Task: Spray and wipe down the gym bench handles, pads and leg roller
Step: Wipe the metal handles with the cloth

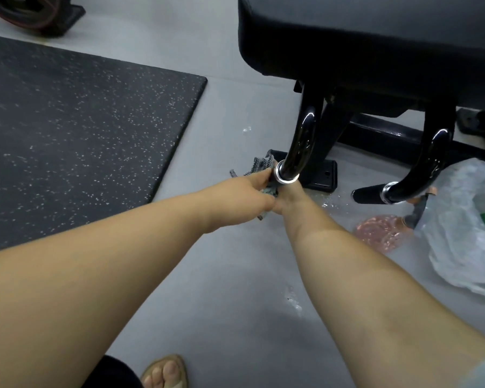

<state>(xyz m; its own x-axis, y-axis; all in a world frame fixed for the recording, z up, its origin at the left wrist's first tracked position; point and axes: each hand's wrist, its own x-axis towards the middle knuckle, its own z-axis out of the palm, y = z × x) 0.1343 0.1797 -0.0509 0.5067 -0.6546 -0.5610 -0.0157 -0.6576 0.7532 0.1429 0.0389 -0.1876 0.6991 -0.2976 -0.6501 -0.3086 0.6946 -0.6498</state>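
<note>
Grey flooring, smooth and wet in spots, runs under everything, with a black rubber mat flecked white at left. At top right sits the pad, matte black vinyl with a rounded corner. Below it a glossy black tubular handle curves down to a chrome ring. There our left hand curls its fingers around a grey woven cloth bunched on the grip. Our right hand sits just under the ring, touching the left; its fingers are hidden, so we cannot tell their state. The other handle ends in a bare black grip. A clear pink bottle lies beside a crinkled translucent bag.
</note>
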